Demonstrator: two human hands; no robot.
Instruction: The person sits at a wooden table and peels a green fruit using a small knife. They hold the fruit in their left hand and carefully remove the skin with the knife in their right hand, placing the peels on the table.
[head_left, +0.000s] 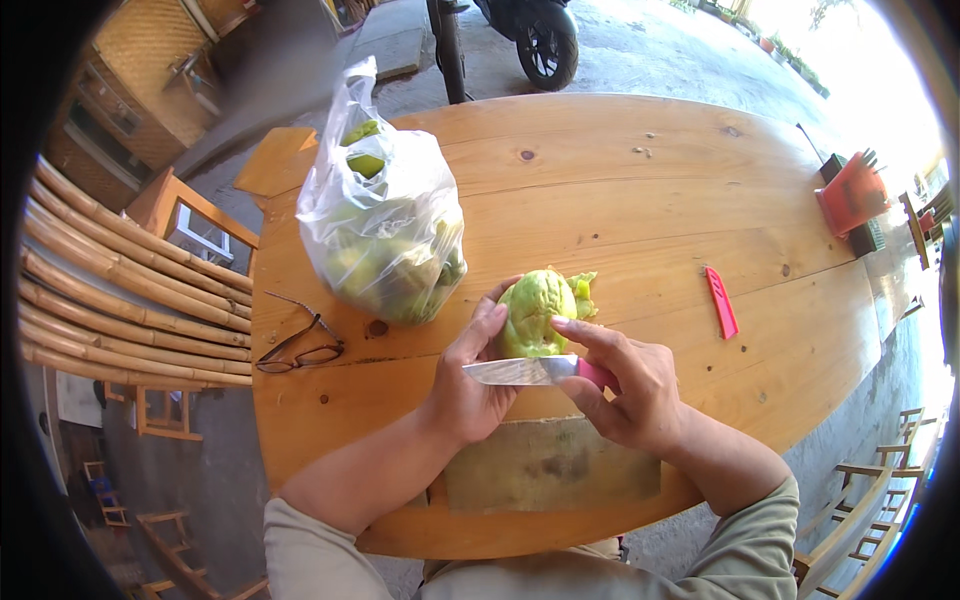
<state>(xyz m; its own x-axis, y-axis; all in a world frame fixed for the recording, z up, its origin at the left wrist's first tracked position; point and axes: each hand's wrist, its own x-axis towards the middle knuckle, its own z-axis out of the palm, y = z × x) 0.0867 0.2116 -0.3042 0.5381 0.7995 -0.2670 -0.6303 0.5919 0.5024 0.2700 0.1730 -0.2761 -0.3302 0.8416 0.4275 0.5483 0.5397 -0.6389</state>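
Note:
A pale green chayote (534, 315) is in my left hand (474, 367), whose fingers wrap its left side. My right hand (637, 386) grips the pink handle of a small kitchen knife (525, 370). The blade points left, just below the chayote's near end; whether it touches the skin I cannot tell. My right index finger reaches to the chayote's right side. Green peelings (584, 292) show just beyond its right side. Nearer my body a worn wooden cutting board (555, 465) lies on the table, partly hidden by my forearms.
A translucent plastic bag (382, 232) of green produce stands at the left on the wooden table (600, 202). Eyeglasses (301, 355) lie near the left edge. To the right are a pink knife sheath (721, 304) and an orange container (853, 193). A bamboo bench (135, 292) adjoins the left side.

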